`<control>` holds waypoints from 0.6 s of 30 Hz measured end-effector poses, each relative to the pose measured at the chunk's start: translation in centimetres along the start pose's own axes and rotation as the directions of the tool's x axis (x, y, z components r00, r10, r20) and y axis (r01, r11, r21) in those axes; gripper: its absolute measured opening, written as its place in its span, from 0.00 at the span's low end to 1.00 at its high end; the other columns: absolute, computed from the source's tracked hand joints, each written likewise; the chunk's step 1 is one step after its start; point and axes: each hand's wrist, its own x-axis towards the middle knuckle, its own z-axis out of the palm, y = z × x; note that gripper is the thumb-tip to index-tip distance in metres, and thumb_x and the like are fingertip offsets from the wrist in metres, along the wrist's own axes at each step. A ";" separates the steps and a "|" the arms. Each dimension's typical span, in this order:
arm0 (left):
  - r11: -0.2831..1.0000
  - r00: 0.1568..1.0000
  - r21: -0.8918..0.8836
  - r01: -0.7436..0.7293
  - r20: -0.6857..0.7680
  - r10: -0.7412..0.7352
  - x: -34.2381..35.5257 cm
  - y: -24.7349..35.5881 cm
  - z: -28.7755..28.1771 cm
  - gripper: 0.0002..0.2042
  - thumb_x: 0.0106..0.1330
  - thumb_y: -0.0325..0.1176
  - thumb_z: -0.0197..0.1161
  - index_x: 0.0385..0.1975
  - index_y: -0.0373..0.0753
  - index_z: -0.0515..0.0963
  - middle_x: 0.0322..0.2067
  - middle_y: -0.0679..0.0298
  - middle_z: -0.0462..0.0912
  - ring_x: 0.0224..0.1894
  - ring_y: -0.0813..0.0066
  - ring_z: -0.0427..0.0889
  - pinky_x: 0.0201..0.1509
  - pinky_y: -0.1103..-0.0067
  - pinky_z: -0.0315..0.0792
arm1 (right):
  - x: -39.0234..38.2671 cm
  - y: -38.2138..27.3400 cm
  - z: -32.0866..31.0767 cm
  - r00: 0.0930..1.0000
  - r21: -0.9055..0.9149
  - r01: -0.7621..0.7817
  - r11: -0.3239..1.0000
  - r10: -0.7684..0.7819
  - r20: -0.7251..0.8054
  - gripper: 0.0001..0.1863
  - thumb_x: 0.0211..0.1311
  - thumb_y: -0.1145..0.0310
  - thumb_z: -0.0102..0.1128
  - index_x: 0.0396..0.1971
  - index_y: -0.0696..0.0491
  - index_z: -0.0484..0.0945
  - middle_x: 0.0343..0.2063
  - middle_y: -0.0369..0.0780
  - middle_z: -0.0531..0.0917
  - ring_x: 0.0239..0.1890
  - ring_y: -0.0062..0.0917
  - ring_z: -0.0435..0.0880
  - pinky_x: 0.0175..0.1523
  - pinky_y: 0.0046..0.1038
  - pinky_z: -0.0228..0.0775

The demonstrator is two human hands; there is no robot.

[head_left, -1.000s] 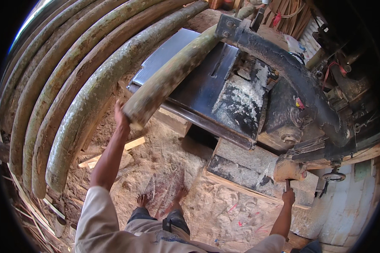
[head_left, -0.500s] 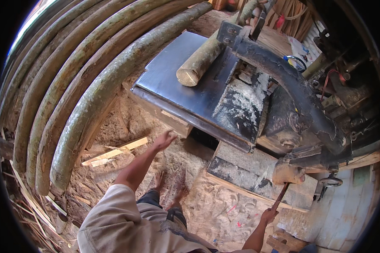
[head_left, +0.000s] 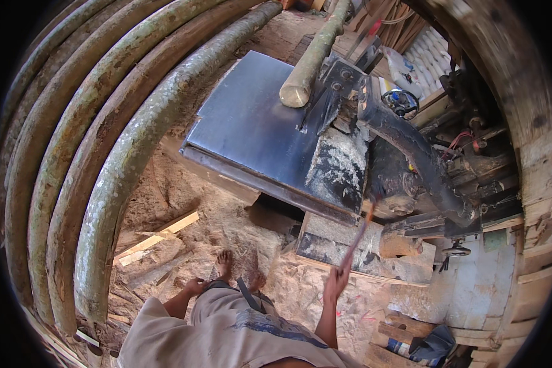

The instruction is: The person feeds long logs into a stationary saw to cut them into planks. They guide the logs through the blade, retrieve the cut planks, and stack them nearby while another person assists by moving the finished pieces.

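Note:
My right hand (head_left: 336, 281) is closed round the lower end of a thin wooden stick (head_left: 356, 242). The stick slants up beside the near right corner of a dark metal saw table (head_left: 245, 129); its dark upper tip is blurred. My left hand (head_left: 194, 286) hangs beside my leg, its fingers loosely apart with nothing seen in them. A peeled-end log (head_left: 295, 93) lies on the far part of the table, next to the blade guard area. Pale sawdust (head_left: 339, 159) covers the table's right side, below a curved black machine arm (head_left: 405, 147).
Several long logs (head_left: 122, 165) lie side by side at the left. Sawdust and yellow wood strips (head_left: 159, 238) cover the ground near my bare feet (head_left: 224, 265). A sawdust-strewn board (head_left: 331, 248) is under the table's near edge. Wood offcuts (head_left: 405, 328) lie at lower right.
My left hand has drawn back from near the table edge to beside my leg. My right hand has moved left and up, swinging the stick's tip toward the table. The log now sits farther back.

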 end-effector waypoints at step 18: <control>0.624 0.926 -0.764 0.161 -0.101 -0.363 -5.8 -15.0 2.3 0.23 0.65 0.54 0.54 0.52 0.46 0.68 0.36 0.62 0.81 0.31 0.70 0.79 0.32 0.69 0.71 | 7.7 -15.6 24.9 0.905 0.257 -0.229 0.939 0.107 0.412 0.39 0.62 0.70 0.52 0.70 0.38 0.47 0.21 0.33 0.67 0.13 0.14 0.64 0.13 0.20 0.58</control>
